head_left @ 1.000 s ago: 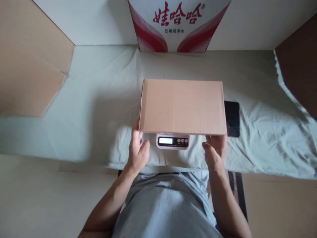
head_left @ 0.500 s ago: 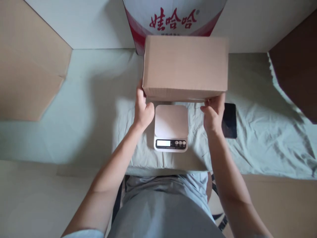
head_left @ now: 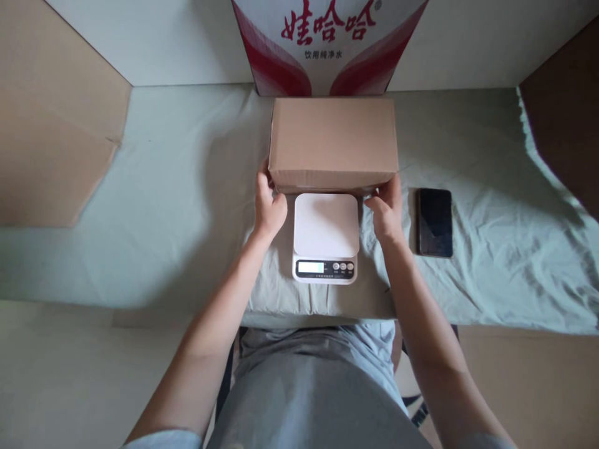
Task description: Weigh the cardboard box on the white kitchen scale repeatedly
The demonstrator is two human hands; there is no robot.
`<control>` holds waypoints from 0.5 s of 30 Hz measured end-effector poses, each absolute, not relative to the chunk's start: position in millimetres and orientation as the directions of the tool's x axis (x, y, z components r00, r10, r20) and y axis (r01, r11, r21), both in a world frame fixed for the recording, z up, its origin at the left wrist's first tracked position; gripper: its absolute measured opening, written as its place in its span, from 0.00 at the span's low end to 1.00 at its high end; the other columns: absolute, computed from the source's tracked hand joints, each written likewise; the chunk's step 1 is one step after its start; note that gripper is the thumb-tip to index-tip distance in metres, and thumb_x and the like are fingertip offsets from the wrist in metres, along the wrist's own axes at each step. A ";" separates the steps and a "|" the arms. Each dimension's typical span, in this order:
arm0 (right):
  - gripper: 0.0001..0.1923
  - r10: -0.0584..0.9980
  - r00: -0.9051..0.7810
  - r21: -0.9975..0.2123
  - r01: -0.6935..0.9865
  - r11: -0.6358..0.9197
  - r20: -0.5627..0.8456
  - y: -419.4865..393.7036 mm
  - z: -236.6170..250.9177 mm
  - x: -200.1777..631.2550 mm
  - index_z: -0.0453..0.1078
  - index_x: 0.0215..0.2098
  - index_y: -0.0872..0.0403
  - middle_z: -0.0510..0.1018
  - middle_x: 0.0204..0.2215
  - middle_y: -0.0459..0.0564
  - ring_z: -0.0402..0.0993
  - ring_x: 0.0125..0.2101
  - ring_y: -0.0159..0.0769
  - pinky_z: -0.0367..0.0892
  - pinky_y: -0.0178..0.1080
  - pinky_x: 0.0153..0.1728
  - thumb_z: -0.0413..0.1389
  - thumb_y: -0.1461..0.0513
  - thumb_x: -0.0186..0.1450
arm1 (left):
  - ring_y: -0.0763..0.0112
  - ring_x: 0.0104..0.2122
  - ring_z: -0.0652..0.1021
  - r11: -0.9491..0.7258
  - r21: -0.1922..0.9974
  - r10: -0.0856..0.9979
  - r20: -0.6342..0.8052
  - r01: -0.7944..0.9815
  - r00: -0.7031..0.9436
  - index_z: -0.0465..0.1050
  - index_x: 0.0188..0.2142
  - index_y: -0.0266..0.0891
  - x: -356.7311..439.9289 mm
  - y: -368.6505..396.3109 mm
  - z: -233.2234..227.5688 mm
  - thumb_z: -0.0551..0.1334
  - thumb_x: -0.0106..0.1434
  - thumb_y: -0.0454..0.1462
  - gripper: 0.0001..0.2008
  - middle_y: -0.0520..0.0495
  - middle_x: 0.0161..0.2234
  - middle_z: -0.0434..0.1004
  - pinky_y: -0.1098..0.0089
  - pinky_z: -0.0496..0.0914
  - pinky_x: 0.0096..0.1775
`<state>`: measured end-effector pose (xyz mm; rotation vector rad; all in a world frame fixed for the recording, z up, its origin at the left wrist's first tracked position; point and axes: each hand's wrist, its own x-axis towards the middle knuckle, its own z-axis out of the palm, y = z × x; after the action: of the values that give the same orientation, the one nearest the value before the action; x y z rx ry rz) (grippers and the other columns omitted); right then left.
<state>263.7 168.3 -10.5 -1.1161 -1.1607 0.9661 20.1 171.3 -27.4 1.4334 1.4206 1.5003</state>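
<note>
**Holding a plain carton behind the kitchen scale**

Gripping the near lower corners of a closed brown cardboard box (head_left: pixel 333 140), both hands sit at the far side of a small white digital kitchen scale (head_left: pixel 326 237). The left hand (head_left: pixel 268 209) has its fingers curled round the box's near left corner, thumb pointing inward along the bottom edge. The right hand (head_left: pixel 385 211) mirrors it at the near right corner, its fingers tucked under or against the edge and its thumb reaching toward the scale. Whether the box rests fully on the surface or is partly lifted cannot be told from this angle.

The box lies just beyond the scale, its near edge right at the scale's far rim, and its far edge sits close in front of a large white and red printed carton (head_left: pixel 330 43) that stands against the back wall. The scale's platform is bare, and its display and three round buttons face the person.

Everything stands on a worktop covered with a pale green, wrinkled cloth (head_left: pixel 163 206). A dark smartphone (head_left: pixel 435 222) lies flat, screen up, to the right of the right hand, near but not touching it. Flat brown cardboard sheets lean at the left (head_left: pixel 51 125) and right (head_left: pixel 566 131) edges of the scene. The person wears a grey shirt (head_left: pixel 318 386).
</note>
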 end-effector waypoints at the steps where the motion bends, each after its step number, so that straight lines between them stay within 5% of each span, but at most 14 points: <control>1: 0.25 0.971 0.156 -0.982 -0.020 0.187 0.181 167.9 -12.0 264.9 0.65 0.44 0.44 0.73 0.46 0.44 0.69 0.49 0.42 0.67 0.50 0.54 0.56 0.64 0.46 | 0.66 0.58 0.71 -0.238 0.946 0.932 0.286 0.220 -0.224 0.56 0.59 0.44 19.1 171.2 -29.7 0.59 0.57 0.29 0.30 0.41 0.59 0.68 0.64 0.66 0.59; 5: 0.30 0.973 0.178 -0.986 -0.059 0.156 0.144 167.8 -23.7 271.7 0.64 0.48 0.42 0.71 0.51 0.44 0.67 0.54 0.43 0.66 0.53 0.56 0.55 0.64 0.45 | 0.65 0.63 0.66 -0.195 0.961 0.937 0.241 0.195 -0.252 0.53 0.62 0.43 14.3 168.3 -43.0 0.58 0.57 0.29 0.33 0.39 0.62 0.64 0.62 0.64 0.62; 15: 0.38 0.948 0.301 -0.977 -0.141 0.157 0.109 175.8 -47.7 284.4 0.58 0.55 0.42 0.71 0.52 0.47 0.73 0.48 0.39 0.68 0.52 0.52 0.54 0.65 0.44 | 0.64 0.60 0.71 -0.140 0.984 0.940 0.166 0.107 -0.297 0.59 0.57 0.41 4.6 172.6 -56.7 0.55 0.50 0.24 0.33 0.39 0.58 0.69 0.59 0.67 0.60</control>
<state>284.4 175.8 -47.7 -1.1190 -0.9376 0.9697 4.6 172.6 -56.7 1.2269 1.4243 1.5167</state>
